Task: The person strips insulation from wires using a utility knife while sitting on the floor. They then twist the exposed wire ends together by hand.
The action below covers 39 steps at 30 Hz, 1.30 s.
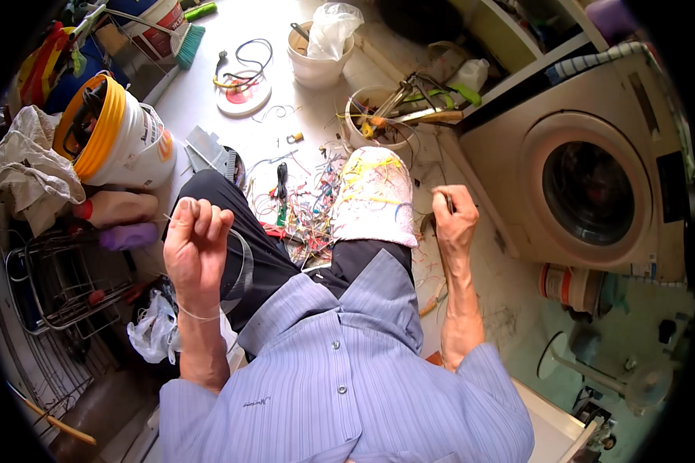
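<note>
My left hand [195, 251] is raised over my left thigh, its fingers closed in a pinch. A short thin end pokes out beside the thumb, and a flat grey cable [245, 258] loops from the hand down past the wrist. My right hand [457, 220] is closed at the right of my knee around a small dark tool [449, 202], mostly hidden by the fingers. A pale cloth [371, 212] with yellow wire scraps covers my right thigh. Between my legs lies a tangle of coloured wires [309, 212], with a dark cable bundle [283, 181] on it.
A white bucket with a yellow rim [135, 147] stands at the left. Ahead are a white tub [316, 65], a bucket of tools [371, 131] and a round disc [243, 96] with a coiled cord. A washing machine [510, 193] stands at the right, a wire rack [62, 309] at the left.
</note>
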Motion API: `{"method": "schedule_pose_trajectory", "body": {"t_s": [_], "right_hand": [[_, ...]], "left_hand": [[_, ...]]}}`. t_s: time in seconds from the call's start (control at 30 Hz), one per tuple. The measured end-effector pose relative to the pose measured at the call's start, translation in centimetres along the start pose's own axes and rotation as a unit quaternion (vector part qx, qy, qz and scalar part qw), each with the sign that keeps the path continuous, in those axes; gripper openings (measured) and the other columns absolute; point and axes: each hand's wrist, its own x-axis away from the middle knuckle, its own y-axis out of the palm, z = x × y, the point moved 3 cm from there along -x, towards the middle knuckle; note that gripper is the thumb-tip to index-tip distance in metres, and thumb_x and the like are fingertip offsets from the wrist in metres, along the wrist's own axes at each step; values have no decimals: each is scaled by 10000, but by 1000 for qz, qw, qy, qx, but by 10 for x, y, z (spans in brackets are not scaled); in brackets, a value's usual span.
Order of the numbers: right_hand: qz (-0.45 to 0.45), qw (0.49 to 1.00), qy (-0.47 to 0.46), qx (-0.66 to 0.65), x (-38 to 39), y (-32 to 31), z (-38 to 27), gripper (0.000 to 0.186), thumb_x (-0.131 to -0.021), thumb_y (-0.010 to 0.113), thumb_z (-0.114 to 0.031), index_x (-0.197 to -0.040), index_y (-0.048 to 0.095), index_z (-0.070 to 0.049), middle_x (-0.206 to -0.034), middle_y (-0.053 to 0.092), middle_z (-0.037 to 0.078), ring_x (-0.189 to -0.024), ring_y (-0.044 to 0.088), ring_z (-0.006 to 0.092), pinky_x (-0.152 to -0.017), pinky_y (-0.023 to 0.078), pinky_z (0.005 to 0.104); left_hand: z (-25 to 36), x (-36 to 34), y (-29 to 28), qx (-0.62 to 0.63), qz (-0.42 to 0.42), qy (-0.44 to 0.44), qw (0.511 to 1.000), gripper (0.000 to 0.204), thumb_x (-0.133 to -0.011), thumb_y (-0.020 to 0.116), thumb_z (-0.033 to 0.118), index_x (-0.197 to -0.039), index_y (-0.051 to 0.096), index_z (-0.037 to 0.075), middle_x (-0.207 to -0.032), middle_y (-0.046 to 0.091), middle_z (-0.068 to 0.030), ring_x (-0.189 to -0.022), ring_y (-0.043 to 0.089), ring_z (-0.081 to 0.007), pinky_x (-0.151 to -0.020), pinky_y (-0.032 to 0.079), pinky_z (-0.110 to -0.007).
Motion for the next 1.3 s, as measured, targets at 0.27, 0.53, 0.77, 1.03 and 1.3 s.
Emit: {"method": "schedule_pose_trajectory", "body": {"t_s": [0.27, 0.53, 0.77, 1.03, 1.3], "right_hand": [[-151, 903, 262, -304, 9, 33, -32, 52, -890, 700, -47, -877, 692, 2, -664, 579, -39, -582, 497, 37, -531, 390, 214], [-121, 991, 18, -57, -3, 46, -82, 171, -816, 752, -44, -974, 712, 10, -884, 673, 166, -804, 666, 265, -714, 520, 334], [-178, 959, 62, -211, 0, 46, -139, 154, -850, 733, -54, -985, 702, 11, -890, 681, 108, -777, 646, 182, -687, 511, 299], [-266, 949, -27, -165, 31, 82, -139, 284, -825, 753, -83, -1083, 678, 8, -927, 689, 175, -772, 655, 326, -697, 525, 354], [-370, 875, 208, -233, 42, 59, -115, 78, -919, 644, -29, -951, 697, 19, -757, 659, 49, -671, 587, 90, -608, 473, 253]], "left_hand": [[-19, -3, -4, 17, 12, -34, 999, 212, -1059, 483, 217, -914, 525, 69, -820, 486, -32, -806, 519, -181, -938, 475, -409], [-48, -10, -9, 67, -4, -94, 993, 226, -1031, 522, 217, -1015, 657, 36, -1098, 705, -119, -1093, 647, -268, -1024, 468, -448], [-83, -5, 0, 115, -1, -167, 979, 273, -1046, 493, 230, -1058, 658, 12, -1136, 697, -138, -1161, 621, -290, -1072, 445, -457], [-101, -6, 6, 219, 9, -196, 956, 251, -1044, 500, 210, -1018, 644, 6, -1117, 686, -152, -1145, 623, -299, -1054, 469, -453], [-81, -27, -23, 230, 30, -145, 962, 261, -1040, 504, 182, -982, 654, -23, -1040, 696, -150, -1068, 650, -272, -1039, 476, -436]]}}
